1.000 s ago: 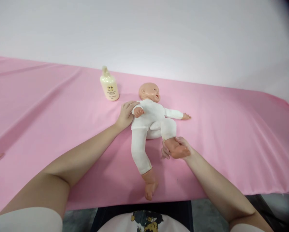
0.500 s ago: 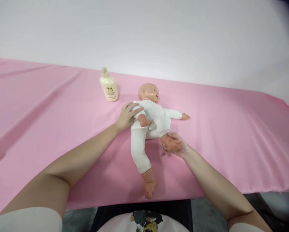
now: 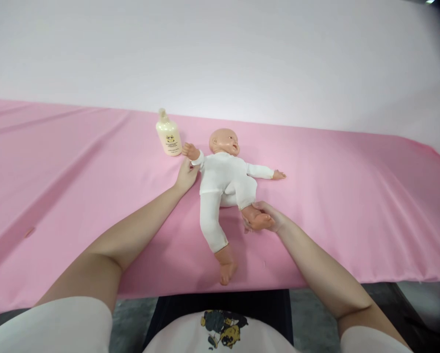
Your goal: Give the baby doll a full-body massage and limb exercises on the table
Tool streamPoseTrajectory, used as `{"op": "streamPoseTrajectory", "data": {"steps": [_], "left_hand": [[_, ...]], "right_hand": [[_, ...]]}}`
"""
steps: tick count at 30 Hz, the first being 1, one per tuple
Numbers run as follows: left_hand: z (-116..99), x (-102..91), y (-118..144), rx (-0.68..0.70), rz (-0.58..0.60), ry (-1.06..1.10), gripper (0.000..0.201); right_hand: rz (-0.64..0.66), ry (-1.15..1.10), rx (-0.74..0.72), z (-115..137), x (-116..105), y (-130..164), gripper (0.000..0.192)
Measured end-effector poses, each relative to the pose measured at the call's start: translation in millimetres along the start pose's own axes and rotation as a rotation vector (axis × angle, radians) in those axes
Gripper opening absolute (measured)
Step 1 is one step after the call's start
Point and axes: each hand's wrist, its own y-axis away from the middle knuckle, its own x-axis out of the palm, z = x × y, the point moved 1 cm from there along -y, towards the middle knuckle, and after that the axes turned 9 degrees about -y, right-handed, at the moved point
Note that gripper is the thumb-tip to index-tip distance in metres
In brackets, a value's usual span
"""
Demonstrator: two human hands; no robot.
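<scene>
The baby doll [image 3: 225, 184] lay on its back near the pink table's [image 3: 352, 206] front edge. The left hand [image 3: 186, 175] grasped its raised arm; the right hand [image 3: 267, 218] cupped one foot. A sideways tug might have toppled the lotion bottle [image 3: 168, 136] (just beside that arm).

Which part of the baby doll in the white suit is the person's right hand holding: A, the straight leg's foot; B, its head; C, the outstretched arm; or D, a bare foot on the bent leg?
D: the right hand cups the bare foot of the bent leg of the baby doll in the white suit.
</scene>
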Motion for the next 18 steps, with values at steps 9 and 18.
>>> {"op": "streamPoseTrajectory", "data": {"steps": [9,18], "left_hand": [[14.9,-3.4,-6.1,-0.196,-0.142,0.156,0.041],[-1.0,-13.0,-5.4,-0.440,-0.258,0.737,0.041]], "right_hand": [[0.238,0.279,0.118,0.3,0.3,8.8,0.037],[0.259,0.437,0.214,13.1,3.9,4.9,0.047]]}}
